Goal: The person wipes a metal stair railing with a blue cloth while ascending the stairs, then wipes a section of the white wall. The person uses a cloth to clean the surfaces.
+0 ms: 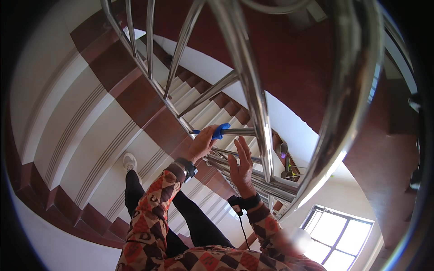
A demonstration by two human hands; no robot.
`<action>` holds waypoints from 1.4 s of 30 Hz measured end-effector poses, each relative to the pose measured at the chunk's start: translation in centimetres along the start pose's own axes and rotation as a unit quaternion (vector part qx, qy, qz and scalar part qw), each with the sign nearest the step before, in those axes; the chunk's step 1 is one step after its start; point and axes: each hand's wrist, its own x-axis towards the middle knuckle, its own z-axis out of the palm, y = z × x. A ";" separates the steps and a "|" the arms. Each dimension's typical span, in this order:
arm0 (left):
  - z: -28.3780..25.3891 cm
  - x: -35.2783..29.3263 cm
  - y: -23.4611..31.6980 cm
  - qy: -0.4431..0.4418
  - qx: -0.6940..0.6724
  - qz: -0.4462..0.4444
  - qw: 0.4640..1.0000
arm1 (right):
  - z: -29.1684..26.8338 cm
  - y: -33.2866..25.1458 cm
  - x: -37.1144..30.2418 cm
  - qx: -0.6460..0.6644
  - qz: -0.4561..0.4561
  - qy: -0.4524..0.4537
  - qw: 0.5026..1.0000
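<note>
My left hand [202, 145] is closed round a blue cloth [220, 131], which wraps a thin metal baluster [240, 132] of the stair railing. Part of the cloth is hidden behind my fingers. Close by on the right, my right hand [242, 168] is raised with its fingers stretched out and holds nothing. It is beside the lower railing bars; whether it touches one I cannot tell. A dark band with a small device circles each wrist, and a cable hangs from the right one.
A thick shiny handrail [348, 95] curves close in front at the right. Pale steps [83, 131] with grooved edges run down the left, where my shoe [129, 161] rests. A lower flight [205, 113] shows through the bars. A window [337, 235] is at the lower right.
</note>
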 end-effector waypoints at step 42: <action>8.9 -5.0 -27.6 0.017 -0.058 -0.035 0.998 | 21.8 16.2 -3.0 0.011 0.047 -0.030 0.998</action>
